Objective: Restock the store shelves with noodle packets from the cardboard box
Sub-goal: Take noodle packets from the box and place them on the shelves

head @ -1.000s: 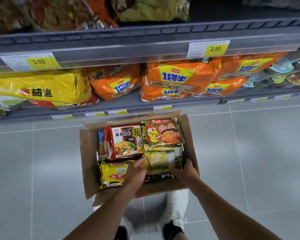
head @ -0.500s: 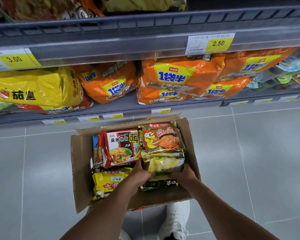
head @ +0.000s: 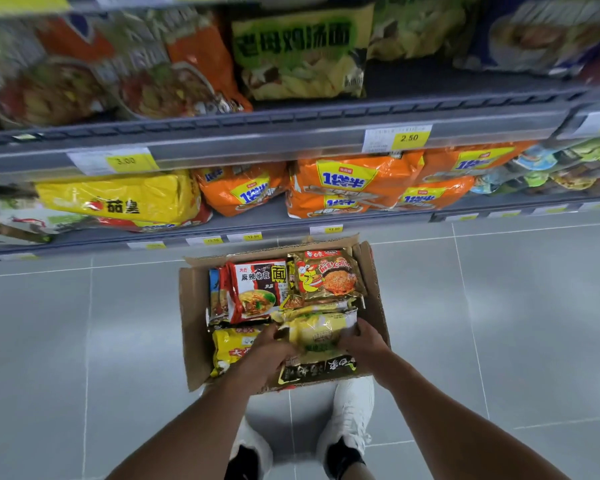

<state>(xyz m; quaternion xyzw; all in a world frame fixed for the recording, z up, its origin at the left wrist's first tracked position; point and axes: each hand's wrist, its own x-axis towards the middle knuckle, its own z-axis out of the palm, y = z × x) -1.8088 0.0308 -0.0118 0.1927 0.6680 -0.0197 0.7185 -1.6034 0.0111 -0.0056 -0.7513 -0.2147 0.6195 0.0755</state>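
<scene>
Yellow wrapper is what you have hold of: your left hand (head: pixel 267 353) and right hand (head: pixel 362 341) each grip an end of one yellow noodle packet (head: pixel 317 332), which lies on other packets toward the near right corner of the cardboard box (head: pixel 194 341). The box sits on the floor (head: pixel 84 341) before the shelves (head: pixel 257 147). You are at the picking-up step. Next, lift it clear without dragging its neighbours, then find a matching row.

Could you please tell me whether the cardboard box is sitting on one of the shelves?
No, the cardboard box stands on the grey floor tiles in front of the bottom shelf.
</scene>
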